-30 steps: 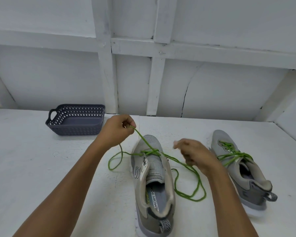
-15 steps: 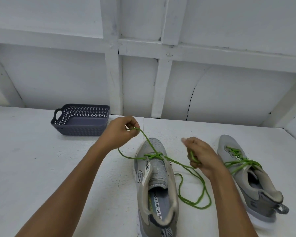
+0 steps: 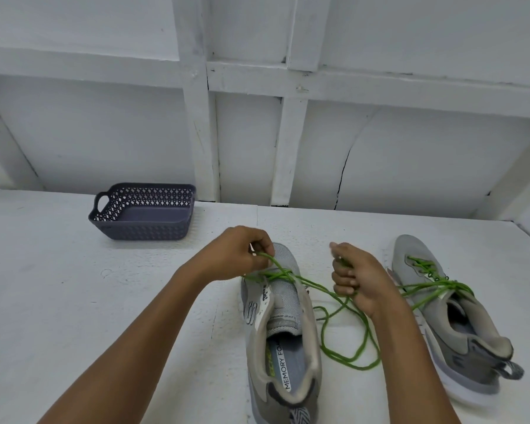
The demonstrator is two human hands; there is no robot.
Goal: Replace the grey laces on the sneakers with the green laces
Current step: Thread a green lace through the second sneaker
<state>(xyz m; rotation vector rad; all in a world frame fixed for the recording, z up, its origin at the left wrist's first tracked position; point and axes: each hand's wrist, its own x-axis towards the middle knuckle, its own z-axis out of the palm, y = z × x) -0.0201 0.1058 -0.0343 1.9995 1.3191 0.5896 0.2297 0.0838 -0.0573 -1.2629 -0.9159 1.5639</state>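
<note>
Where the white table (image 3: 74,316) comes closest to the camera, a grey sneaker (image 3: 283,338) lies heel toward the viewer and toe pointing away (its insole reads "MEMORY FOA", the rest hidden by the collar). Slack from a green lace (image 3: 279,275) lies in a loose loop on the table just right of this shoe, and the lace crosses the shoe's front eyelets near the toe. Both bare forearms reach in from the bottom edge. Over the toe end, the left hand (image 3: 236,255) has its fingers curled, pinching one run of the lace at the fingertips. To the right of the shoe, the right hand (image 3: 360,280) is raised off the table, its fingers closed round the other run, which trails down to the loop. Beyond that wrist lies a second sneaker (image 3: 450,316), angled toe away and apart from the first, with a second green lace (image 3: 423,266) threaded through its eyelets and loose strands across its opening. Farther back on the left stands a dark perforated basket (image 3: 141,232), near the white panelled wall (image 3: 410,148).
</note>
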